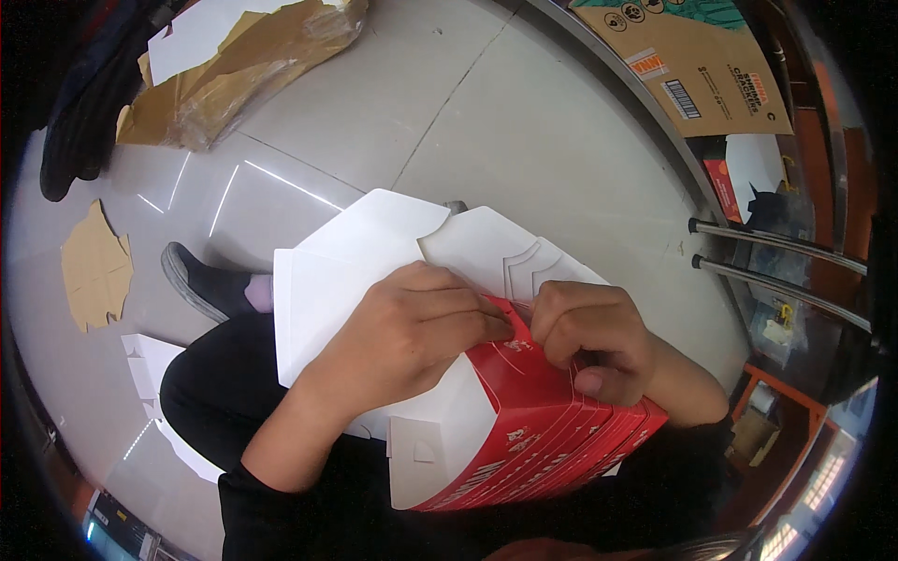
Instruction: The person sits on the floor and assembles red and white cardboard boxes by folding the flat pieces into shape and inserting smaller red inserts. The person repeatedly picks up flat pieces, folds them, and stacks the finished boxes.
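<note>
Over the head camera's view, I see a stack of glossy red-and-white cardboard sheets point(533, 393) across the person's black-clothed lap point(327, 514). The left hand point(402, 327) bends its fingers onto the red edge; whether they grip, I can't tell. The right hand point(599, 341) grasps the red part, fingers curled. Flat brown cardboard point(96, 266) lies leftward.

Floor point(561, 122): pale, glossy tile, dark joints, light streaks reflected. On it, far left of me, brown cardboard point(281, 61); nearer, a flat torn scrap point(96, 266). White card sheet point(140, 365) beside my left knee. My dark shoe point(196, 280) planted between. My black-clothed lap point(210, 379) bears a stack of red-and-white cartons point(561, 421), white flaps spread outward.
</note>
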A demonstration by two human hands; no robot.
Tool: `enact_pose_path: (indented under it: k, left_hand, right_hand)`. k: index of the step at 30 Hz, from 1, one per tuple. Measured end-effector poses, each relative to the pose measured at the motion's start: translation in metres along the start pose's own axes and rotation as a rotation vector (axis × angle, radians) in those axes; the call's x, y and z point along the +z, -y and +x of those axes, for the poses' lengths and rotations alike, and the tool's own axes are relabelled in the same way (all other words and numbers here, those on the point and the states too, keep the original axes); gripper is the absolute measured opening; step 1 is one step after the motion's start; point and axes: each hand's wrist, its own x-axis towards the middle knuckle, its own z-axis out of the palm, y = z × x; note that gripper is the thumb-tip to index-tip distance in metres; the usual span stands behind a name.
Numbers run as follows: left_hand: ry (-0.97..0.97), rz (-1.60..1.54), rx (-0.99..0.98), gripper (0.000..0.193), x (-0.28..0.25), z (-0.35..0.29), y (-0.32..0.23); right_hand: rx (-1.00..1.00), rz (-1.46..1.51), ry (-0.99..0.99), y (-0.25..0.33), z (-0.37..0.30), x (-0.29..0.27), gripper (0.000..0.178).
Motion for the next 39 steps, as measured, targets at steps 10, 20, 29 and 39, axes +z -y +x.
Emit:
enact_pose_path:
  k: [10,20,29,39]
  left_hand:
    - [0.031,-0.051,-0.015,0.018,-0.008,0.006,0.006]
    - [-0.077,-0.006,-0.125,0.016,0.006,0.003,0.013]
    - [-0.059,-0.076,-0.029,0.013,0.017,0.007,0.020]
    - [-0.206,0.025,-0.046,0.015,0.014,0.002,0.017]
  right_hand:
    - [0.032,0.021,0.014,-0.001,0.004,-0.003,0.024]
    - [0.007,0.015,0.002,-0.045,0.006,-0.003,0.032]
    - [-0.038,-0.010,-0.004,-0.046,0.006,-0.002,0.027]
    - [-0.008,-0.141,-0.115,-0.037,0.001,-0.002,0.024]
